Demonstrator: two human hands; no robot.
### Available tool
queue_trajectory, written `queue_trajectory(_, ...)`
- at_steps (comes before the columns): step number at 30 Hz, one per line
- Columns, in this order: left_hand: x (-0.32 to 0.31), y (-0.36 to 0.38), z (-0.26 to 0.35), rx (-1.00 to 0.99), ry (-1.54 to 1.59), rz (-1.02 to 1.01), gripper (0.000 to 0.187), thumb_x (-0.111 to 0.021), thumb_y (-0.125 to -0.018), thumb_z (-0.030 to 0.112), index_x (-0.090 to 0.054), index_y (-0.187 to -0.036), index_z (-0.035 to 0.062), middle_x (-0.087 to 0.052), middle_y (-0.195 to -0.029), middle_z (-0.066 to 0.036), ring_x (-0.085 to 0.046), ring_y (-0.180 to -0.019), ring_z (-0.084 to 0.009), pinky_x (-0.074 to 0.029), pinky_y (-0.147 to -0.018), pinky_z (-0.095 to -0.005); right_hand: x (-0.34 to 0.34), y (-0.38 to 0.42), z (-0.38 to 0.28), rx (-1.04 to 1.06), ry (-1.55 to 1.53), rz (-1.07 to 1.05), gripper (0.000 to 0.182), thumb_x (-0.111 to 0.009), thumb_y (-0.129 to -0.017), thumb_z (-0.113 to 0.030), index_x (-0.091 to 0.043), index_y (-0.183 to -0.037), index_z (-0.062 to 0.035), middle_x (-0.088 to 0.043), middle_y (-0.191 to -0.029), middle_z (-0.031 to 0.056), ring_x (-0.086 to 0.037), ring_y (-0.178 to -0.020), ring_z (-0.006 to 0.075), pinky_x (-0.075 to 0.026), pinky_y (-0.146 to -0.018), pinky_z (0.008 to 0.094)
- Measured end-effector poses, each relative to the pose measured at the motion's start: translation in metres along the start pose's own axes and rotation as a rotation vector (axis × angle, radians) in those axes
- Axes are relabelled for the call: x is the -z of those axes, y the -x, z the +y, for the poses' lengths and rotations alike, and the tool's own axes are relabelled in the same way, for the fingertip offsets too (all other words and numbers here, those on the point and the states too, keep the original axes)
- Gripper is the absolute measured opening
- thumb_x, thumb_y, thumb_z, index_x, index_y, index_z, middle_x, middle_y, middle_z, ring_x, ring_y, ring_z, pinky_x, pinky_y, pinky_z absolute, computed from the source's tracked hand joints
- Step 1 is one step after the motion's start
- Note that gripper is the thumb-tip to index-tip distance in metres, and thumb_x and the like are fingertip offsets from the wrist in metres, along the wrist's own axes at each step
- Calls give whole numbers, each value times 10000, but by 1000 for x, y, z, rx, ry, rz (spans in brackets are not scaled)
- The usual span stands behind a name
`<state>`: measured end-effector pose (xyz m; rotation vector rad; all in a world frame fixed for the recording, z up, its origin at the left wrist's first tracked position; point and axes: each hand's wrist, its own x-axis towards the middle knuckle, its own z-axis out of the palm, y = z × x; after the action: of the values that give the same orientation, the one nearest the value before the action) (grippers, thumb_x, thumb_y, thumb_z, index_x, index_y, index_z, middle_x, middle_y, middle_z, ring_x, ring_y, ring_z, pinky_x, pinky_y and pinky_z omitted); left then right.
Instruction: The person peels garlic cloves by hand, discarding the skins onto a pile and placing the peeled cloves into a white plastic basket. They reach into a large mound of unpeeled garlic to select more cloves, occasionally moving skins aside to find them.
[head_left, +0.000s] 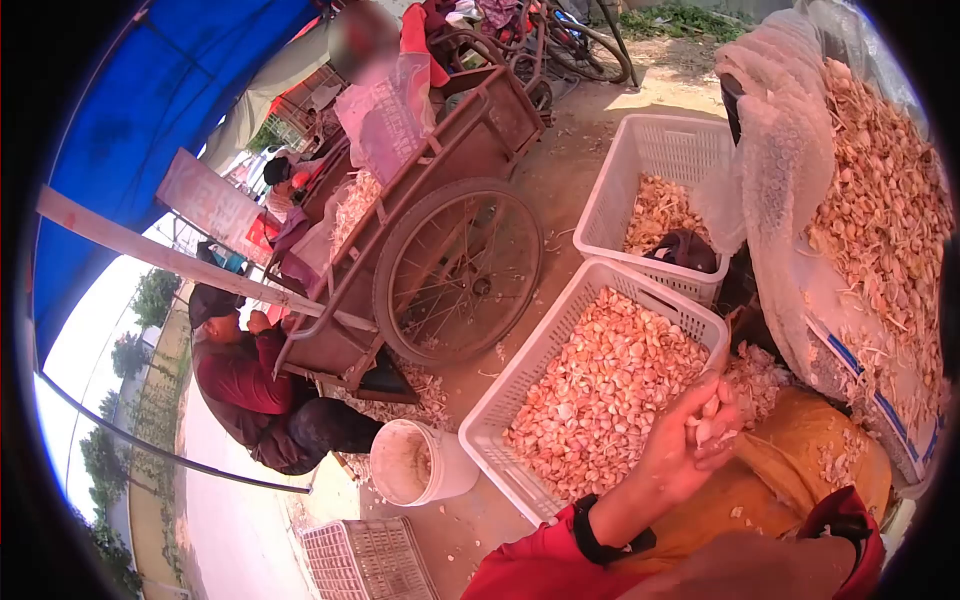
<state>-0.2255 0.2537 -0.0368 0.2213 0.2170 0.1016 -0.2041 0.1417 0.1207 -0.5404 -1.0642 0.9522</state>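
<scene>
My left hand, with a black wristband and a red sleeve, is curled shut on a few peeled garlic cloves. It hovers at the near right corner of a white plastic basket heaped with pinkish garlic cloves. Along the bottom edge lies a bare forearm with a red cuff; my right hand itself is out of sight. An orange cloth on my lap carries scattered garlic skins.
A second white basket with some garlic stands behind. A large pile of garlic on white netting lies at right. A wooden handcart, a seated person in red, a white bucket and an upturned crate are at left.
</scene>
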Motion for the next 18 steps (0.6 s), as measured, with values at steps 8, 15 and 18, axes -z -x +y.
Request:
queue_trajectory(8,25,17,24,-75,7,-73,182,-432,-969,254,-513,-888,113,-443,-617,23,-329,-431,-56,-252,-359,-189,24,-8,24,-126,252,-84,192,-484,-940,-152,-533,-1006,21,-602,-903,112,-569,-695,138,-438,-630,228)
queue_trajectory(15,12,53,54,-232,-141,233,234,-432,-975,237,-499,-1165,118,-510,-715,14,-364,-453,-49,-259,-393,-177,56,-24,80,-243,742,206,227,-423,-972,-147,-520,-1089,21,-586,-853,88,-543,-714,134,-434,-689,264)
queue_trajectory(18,21,56,52,-249,-352,78,329,-385,-997,310,-471,-1222,86,-489,-714,6,-363,-488,-44,-264,-419,-171,71,-16,95,-202,930,176,209,-431,-972,-132,-464,-1130,1,-592,-853,101,-560,-715,149,-442,-649,267)
